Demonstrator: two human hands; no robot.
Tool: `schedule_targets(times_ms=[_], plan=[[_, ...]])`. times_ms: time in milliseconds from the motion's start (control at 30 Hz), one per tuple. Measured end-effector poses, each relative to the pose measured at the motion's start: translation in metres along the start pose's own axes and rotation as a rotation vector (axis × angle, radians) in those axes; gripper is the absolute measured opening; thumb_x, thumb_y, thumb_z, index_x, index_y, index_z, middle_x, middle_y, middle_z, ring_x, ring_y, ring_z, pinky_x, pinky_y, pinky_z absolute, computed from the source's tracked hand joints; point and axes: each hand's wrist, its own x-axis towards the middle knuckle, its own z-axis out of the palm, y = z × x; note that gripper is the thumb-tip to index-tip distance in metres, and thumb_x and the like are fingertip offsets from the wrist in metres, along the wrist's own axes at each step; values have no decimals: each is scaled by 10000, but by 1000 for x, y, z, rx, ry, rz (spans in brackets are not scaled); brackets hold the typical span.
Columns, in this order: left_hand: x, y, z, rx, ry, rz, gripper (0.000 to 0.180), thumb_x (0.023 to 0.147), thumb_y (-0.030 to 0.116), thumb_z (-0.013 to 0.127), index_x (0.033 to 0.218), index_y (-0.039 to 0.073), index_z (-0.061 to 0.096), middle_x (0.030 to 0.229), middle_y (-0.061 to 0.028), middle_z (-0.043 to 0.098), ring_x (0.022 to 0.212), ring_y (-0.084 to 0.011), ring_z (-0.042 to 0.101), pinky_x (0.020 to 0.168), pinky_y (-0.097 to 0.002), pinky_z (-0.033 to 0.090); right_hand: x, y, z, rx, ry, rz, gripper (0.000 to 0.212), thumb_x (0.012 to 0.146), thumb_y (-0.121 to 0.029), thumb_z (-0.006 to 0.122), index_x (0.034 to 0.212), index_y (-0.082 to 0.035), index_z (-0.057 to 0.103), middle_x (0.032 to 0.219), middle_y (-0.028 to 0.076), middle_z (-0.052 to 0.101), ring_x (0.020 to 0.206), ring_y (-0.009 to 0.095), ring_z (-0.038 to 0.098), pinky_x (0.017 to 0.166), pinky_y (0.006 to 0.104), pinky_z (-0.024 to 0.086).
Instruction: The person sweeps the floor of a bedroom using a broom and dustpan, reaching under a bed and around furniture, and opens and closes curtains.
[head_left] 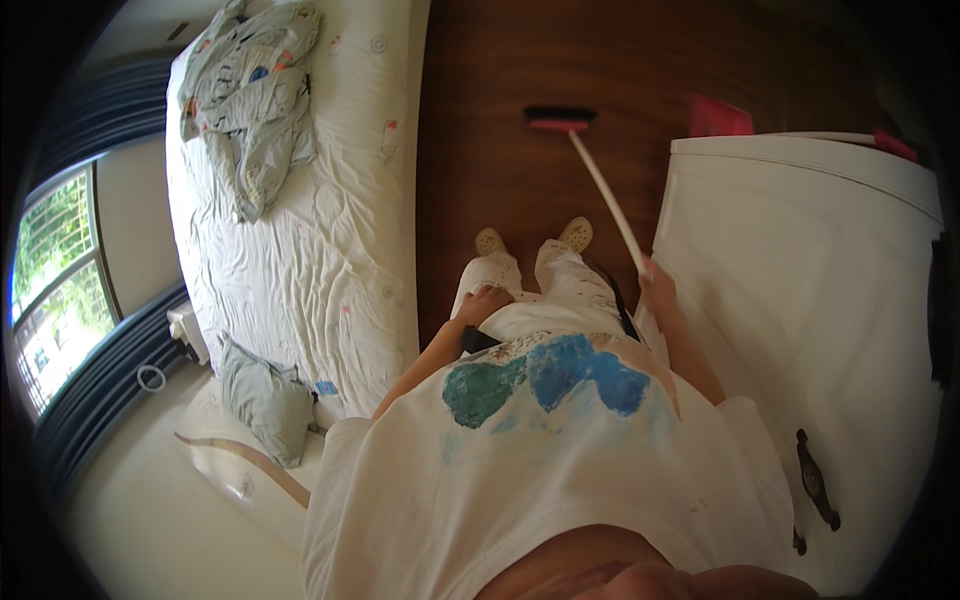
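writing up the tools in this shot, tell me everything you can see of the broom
The broom has a long, straight, whitish handle, smooth-looking, perhaps plastic or coated metal, and a wide head in pinkish red and black. The person's right hand grips the handle, which slants forward and left to the head, apparently resting on the brown floor beyond the shoes. Single bristles are too blurred to make out.
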Motion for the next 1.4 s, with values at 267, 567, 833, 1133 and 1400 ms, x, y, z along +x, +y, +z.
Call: schedule_targets(times_ms=[267, 567, 833, 1133, 1400], plan=[[3, -45, 19, -332, 44, 236, 351, 773, 305, 451, 1083, 141, 477, 1137, -56, 455, 1090, -241, 392, 892, -371, 328, 25, -169, 3, 399, -183, 170, 465, 773, -98, 515, 1208, -63, 354, 571, 55, 468, 383, 112, 438, 340, 260, 364], [16, -96, 7, -203, 80, 228, 351, 827, 292, 381, 1076, 65, 478, 1122, -109, 470, 1075, -261, 403, 910, -358, 299, 37, -196, 34, 933, -974, 671, 426, 816, -76, 436, 1223, -77, 313, 697, 49, 431, 478, 62, 375, 368, 155, 330], [8, -135, -7, -361, 216, 304, 361, 832, 317, 391, 1056, 56, 501, 1084, -124, 500, 1041, -272, 431, 879, -361, 318, 110, -215, 52, 1227, -988, 1034, 181, 832, -134, 456, 890, 17, 375, 702, 57, 424, 453, 18, 388, 353, 122, 375], [10, -146, -19, -460, 237, 254, 367, 826, 354, 412, 1033, 72, 525, 1078, -109, 508, 1039, -263, 431, 880, -367, 308, 139, -231, -48, 1439, -401, 878, 270, 835, -126, 445, 1080, -27, 389, 713, 56, 432, 470, 32, 402, 363, 127, 364], [30, -143, -34, -498, 250, 261, 330, 826, 315, 407, 1034, 89, 528, 1078, -98, 507, 1043, -255, 428, 879, -365, 315, 148, -291, 6, 1186, -751, 695, 411, 822, -94, 435, 1215, -149, 329, 675, 28, 410, 463, 21, 338, 365, 104, 296]])
